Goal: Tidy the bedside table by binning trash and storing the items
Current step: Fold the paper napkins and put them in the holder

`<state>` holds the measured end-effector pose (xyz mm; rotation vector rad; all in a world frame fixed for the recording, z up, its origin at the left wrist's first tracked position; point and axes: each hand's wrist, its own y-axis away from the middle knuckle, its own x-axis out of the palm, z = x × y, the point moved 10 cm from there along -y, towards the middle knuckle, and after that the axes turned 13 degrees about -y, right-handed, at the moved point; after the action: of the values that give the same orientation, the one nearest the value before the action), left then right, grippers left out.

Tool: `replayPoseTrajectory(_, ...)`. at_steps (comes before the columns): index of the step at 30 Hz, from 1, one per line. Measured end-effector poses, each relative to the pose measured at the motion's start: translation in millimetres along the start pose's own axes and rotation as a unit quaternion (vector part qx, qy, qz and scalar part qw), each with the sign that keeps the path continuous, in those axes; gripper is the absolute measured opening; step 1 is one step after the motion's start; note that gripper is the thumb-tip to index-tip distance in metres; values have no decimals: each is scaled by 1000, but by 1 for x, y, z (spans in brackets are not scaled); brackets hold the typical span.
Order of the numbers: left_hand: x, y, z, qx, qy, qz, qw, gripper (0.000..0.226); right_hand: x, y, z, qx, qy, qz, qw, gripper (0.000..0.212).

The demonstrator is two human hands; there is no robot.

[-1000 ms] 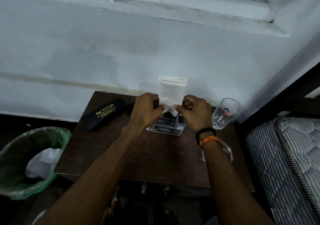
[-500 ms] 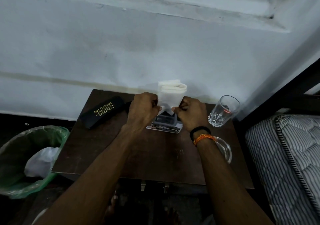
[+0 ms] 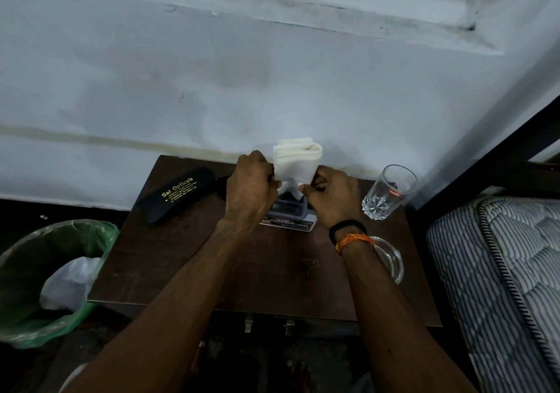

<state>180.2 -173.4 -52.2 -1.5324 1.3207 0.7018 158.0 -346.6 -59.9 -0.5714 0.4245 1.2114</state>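
Note:
A folded white cloth (image 3: 297,162) is held upright above the back of the dark wooden bedside table (image 3: 188,259). My left hand (image 3: 251,189) pinches its lower left edge and my right hand (image 3: 331,197) pinches its lower right edge. Under the hands lies a small box (image 3: 289,210) on a printed card (image 3: 298,226), mostly hidden. A black spectacle case (image 3: 177,194) with gold lettering lies at the table's back left. A clear drinking glass (image 3: 389,192) stands at the back right.
A bin with a green liner (image 3: 45,280) holding a white bag stands on the floor to the left. A clear glass dish (image 3: 391,259) sits under my right wrist. A striped mattress (image 3: 500,286) borders the right side. The wall is right behind the table.
The cloth's top has folded over and drooped into a shorter, rounder bundle, and both hands have drawn closer together on it. The view has shifted slightly.

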Motion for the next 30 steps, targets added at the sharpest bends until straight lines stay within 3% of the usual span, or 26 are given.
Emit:
replayPoseTrajectory(3,2,0,3,-20,11,9,1000,33,4,0,-1,3,6,14,1000,12)
replayPoseTrajectory(8,9,-1,0,0,-15,26,1000,22,5,1,-5,12,10,23,1000,14)
replayPoseTrajectory(15,7,-5,3,20,88,57,994,26,7,2,-3,0,20,27,999,17)
replayPoseTrajectory(21,-3,-11,11,14,121,61,991,44,-5,1,7,-25,-107,-5,994,30)
replayPoseTrajectory(26,-6,-13,10,24,137,44,989,28,-10,-2,6,-38,-106,-28,993,25)
replayPoseTrajectory(30,3,-10,6,41,98,64,992,25,1,-4,-7,-11,-94,2,995,27)
